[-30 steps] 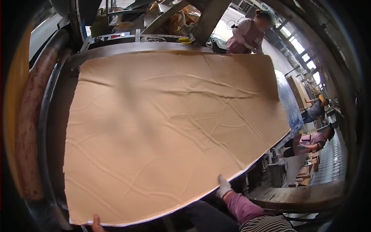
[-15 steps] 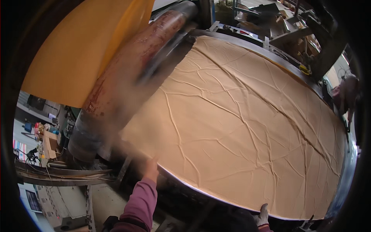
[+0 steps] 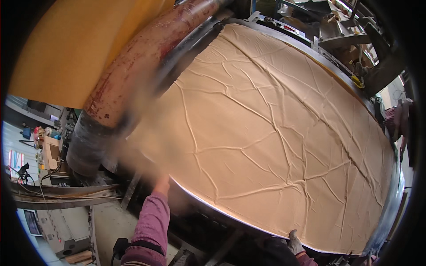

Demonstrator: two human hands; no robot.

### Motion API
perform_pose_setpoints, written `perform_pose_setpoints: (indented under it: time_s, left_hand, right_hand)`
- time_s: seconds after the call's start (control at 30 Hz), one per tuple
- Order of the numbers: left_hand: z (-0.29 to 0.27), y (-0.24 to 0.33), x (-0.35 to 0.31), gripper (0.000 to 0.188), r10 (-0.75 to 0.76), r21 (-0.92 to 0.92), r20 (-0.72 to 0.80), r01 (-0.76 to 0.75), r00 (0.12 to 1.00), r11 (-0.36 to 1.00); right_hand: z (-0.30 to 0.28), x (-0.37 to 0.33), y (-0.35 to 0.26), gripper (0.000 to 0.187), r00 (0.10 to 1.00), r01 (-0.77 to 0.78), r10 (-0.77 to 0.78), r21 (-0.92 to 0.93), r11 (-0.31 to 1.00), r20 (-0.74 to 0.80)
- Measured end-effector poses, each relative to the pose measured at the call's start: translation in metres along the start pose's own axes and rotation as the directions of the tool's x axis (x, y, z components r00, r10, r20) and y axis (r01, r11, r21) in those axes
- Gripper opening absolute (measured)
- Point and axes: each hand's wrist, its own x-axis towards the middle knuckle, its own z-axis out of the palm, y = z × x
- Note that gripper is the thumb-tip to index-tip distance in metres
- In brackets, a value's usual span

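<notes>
A large tan sheet (image 3: pixel 248 164), wrinkled with long raised creases, lies over a broad curved surface. My left hand (image 3: pixel 161 184), in a purple sleeve, is at the sheet's near left edge. A brownish blur covers its fingers, so their grip is hidden. Farther right, my right hand (image 3: pixel 294 243) wears a grey glove and holds the sheet's near edge, its thumb on top. Left of the sheet runs a thick reddish-brown roller (image 3: pixel 133 57) with a dark end, and an orange-yellow sheet (image 3: pixel 66 53) hangs beside it.
Another person (image 3: pixel 399 119) stands at the far right edge. A metal rail (image 3: pixel 301 42) with small tools borders the far side. Metal beams (image 3: pixel 66 195) with cables lie at the left, and boxes (image 3: pixel 52 153) stand behind them. A dark frame (image 3: pixel 377 66) rises at upper right.
The view has shifted a little, moving the roller and sheet up and left. Creases in the near part of the tan sheet look more marked. Both hands keep their places along its edge.
</notes>
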Motion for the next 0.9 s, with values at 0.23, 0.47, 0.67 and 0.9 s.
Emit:
perform_pose_setpoints:
  time_s: [0.23, 0.47, 0.67, 0.9]
  left_hand:
    - [0.024, 0.007, 0.016, 0.056, 0.073, 0.205, -0.098, -0.052, 0.992, 0.977]
    - [0.074, 0.048, -0.02, 0.083, 0.591, 0.971, 0.007, -0.148, 0.807, 0.19]
    - [0.14, 0.024, 0.004, 0.073, 0.466, 0.957, 0.286, -0.27, 0.837, -0.103]
    - [0.154, 0.002, -0.002, 0.063, 0.597, 0.945, 0.284, -0.324, 0.75, -0.043]
  right_hand:
    - [-0.003, 0.011, -0.005, 0.053, 0.988, -0.149, 0.147, 0.048, 0.988, 0.038]
    - [0.03, -0.028, -0.061, 0.05, 0.801, -0.506, 0.598, -0.486, 0.712, 0.042]
    - [0.208, -0.033, -0.174, 0.049, 0.991, -0.126, 0.012, -0.962, -0.241, -0.133]
    - [0.38, 0.085, -0.305, 0.06, 0.571, 0.15, -0.515, -0.699, -0.7, 0.639]
